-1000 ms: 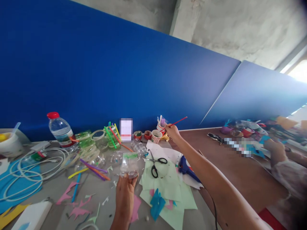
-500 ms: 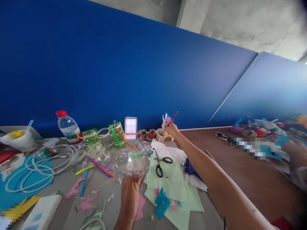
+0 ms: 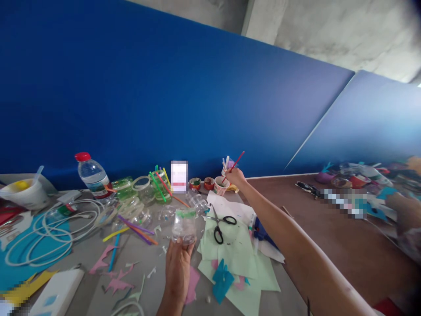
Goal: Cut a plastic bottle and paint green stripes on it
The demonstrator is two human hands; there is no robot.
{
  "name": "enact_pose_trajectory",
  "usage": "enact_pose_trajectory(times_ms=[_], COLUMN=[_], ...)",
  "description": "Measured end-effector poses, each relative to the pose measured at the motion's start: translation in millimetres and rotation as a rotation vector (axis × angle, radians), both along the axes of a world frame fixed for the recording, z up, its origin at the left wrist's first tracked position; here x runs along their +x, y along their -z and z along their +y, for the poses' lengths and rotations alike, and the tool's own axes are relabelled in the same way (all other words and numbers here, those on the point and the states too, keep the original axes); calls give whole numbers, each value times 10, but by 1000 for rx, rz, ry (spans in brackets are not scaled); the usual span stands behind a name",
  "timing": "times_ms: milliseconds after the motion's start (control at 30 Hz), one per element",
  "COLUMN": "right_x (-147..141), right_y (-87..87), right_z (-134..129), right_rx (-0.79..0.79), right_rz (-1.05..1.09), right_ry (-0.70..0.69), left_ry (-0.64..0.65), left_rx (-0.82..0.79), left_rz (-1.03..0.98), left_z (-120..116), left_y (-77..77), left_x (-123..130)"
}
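A clear plastic bottle piece [image 3: 184,229] with green paint along its top edge is gripped from below by my left hand [image 3: 178,259]. My right hand [image 3: 236,176] reaches far forward, closed around a thin red paintbrush [image 3: 239,159]. The brush's lower end is inside a patterned paper cup [image 3: 219,188], so its tip is hidden. Just left of that cup stand two small paint cups, one with green paint [image 3: 195,183] and one with red paint [image 3: 209,183]. Scissors [image 3: 218,224] with black handles lie open on pale green paper [image 3: 237,245], between my two arms.
On the left are a red-capped water bottle [image 3: 94,175], a coiled white cable [image 3: 42,232], a white bucket [image 3: 28,193] and a power strip [image 3: 57,292]. Coloured straws [image 3: 138,230] and cut plastic pieces lie mid-table. Another person's hand [image 3: 399,206] is at the far right.
Almost nothing differs. My view has shifted very slightly, and both hands keep their places, with the brush still in the paper cup.
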State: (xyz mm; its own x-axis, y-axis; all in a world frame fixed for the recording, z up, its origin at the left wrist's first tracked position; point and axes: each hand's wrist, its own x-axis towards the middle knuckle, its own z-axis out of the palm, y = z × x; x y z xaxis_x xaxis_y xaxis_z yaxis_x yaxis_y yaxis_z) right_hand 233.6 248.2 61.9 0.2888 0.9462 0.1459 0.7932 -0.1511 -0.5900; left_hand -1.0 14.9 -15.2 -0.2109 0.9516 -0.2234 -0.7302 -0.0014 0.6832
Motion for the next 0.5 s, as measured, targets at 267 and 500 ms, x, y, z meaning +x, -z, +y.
enact_pose_trajectory(times_ms=[267, 500], right_x=[95, 133], right_y=[-137, -115], right_z=[-137, -211], right_rx=[57, 98], right_rz=[16, 42], right_ry=[23, -4], left_ry=[10, 10], left_rx=[-21, 3], left_rz=[-45, -34], left_z=[-3, 5], left_y=[2, 10], left_x=[-4, -8])
